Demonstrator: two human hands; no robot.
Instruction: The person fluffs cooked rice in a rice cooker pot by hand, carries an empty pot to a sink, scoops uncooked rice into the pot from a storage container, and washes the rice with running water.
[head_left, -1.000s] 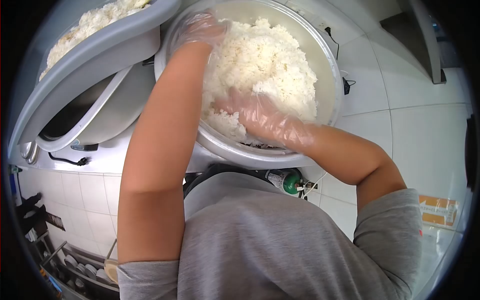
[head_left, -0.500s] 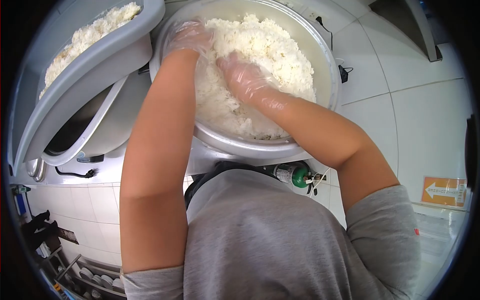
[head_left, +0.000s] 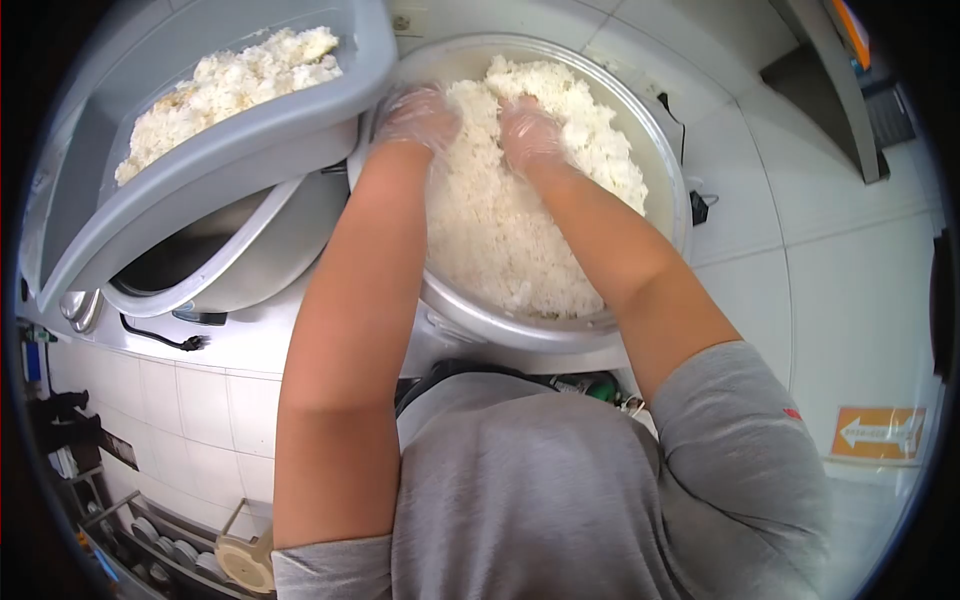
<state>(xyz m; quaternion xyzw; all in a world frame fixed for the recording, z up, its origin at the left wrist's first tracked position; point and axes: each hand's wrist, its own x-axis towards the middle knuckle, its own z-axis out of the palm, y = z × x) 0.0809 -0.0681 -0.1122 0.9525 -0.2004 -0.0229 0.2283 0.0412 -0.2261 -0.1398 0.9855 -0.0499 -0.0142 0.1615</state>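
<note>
A large round metal pot [head_left: 668, 150] holds a heap of white rice [head_left: 500, 230]. My left hand [head_left: 422, 116], in a clear plastic glove, rests against the rice at the pot's left side; its fingertips are not clearly visible. To its right, my right hand [head_left: 532, 132], gloved the same way, is partly sunk in the upper part of the heap. Rice hides the fingers of that hand.
A grey plastic tub [head_left: 230, 135] with more rice [head_left: 225, 90] stands at the upper left, over a second metal pot [head_left: 285, 245]. A black plug [head_left: 190, 343] lies on the counter [head_left: 245, 335]. Dishes [head_left: 170, 545] sit on a rack at the lower left.
My right hand has moved from the near part of the heap up to its far part. The rice near the pot's front edge is now more level. The camera view has shifted.
</note>
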